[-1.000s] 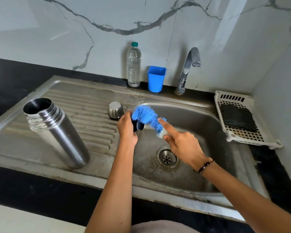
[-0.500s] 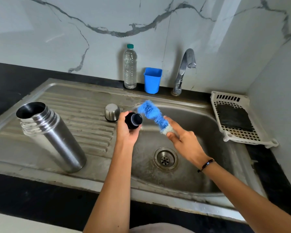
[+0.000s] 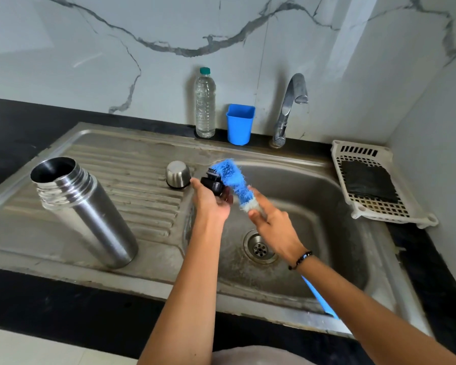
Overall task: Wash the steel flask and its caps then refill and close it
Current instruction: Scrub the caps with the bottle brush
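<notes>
Nearest, over the sink basin (image 3: 295,272), both hands are at work just above and beyond the drain (image 3: 260,248). The right hand (image 3: 273,223) grips the pale neck of a blue bottle brush (image 3: 231,177), whose blue handle runs back under the wrist toward the sink's near rim. The left hand (image 3: 211,200), just left of the drain, curls round the black inner cap (image 3: 213,183), and the brush bristles lie against that cap. So the scrubbing of this cap appears to be under way.

Left of the sink basin, on the ribbed drainboard (image 3: 132,185), the steel flask (image 3: 83,209) stands open and upright. Whether it is already washed cannot be told from here. Farther along the drainboard, just left of the basin's far corner, the steel outer cap (image 3: 178,174) sits mouth down.

Beyond the basin, the tap (image 3: 290,106) shows no running water. To its left stand a blue cup (image 3: 240,125) and a clear water bottle (image 3: 205,104) on the counter (image 3: 16,119).

Judging by this, rinsing, refilling and closing the flask with both caps are all left to do.
</notes>
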Motion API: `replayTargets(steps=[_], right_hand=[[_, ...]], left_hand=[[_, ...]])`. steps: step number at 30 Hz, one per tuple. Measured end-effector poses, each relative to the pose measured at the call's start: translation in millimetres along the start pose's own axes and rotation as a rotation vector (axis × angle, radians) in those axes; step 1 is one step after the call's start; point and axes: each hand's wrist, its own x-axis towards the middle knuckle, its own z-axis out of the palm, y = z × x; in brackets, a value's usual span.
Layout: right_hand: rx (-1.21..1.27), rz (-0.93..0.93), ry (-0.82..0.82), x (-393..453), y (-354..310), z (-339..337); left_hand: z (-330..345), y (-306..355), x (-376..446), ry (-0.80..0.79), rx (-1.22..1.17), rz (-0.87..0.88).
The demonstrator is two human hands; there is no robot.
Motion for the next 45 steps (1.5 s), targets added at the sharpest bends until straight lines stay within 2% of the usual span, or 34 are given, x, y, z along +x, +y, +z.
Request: replayTargets(steps=[5,11,13,15,18,22,24,29,33,37,42,45], right_hand=[[-0.102,-0.031,-0.031,-12,-2,3],[-0.215,-0.024,0.025,10,-17,-3],[-0.213,-0.015,0.038,16,-20,-8],[-0.190,-0.031,0.059,13,-18,-10],[-0.245,-0.039,0.037,-5,-12,-4],[-0.235,0.043,0.014,-9,-3,4],[-0.185,0.090,0.044,-2,-1,0],[-0.216,-0.042,0.045,-3,-10,6],[-0.119,0.068,0.078,1,-2,2],[-0.135,-0.069,0.079,-4,-9,2],[-0.094,0.065,0.089,10,2,-2],[-0.084,-0.049,0.098,5,-8,-4]], left_hand=[[-6,10,3,0.030,-0.024,0.091],[-5,-5,0,0.029,0.591,0.347],[-8,-7,2,0.028,0.685,0.395],[-8,-4,-1,-0.009,0.562,0.312],[-8,7,-4,-0.091,0.215,0.128],[-5,7,-6,-0.105,0.041,0.044],[-7,4,-4,-0.075,0.010,0.011],[-6,6,-3,-0.158,0.023,0.024],[-6,13,-6,-0.141,-0.039,0.056],[-5,11,-7,-0.181,-0.041,0.066],[-8,6,-11,-0.153,0.006,0.058],[-5,8,-10,-0.172,-0.026,0.059]])
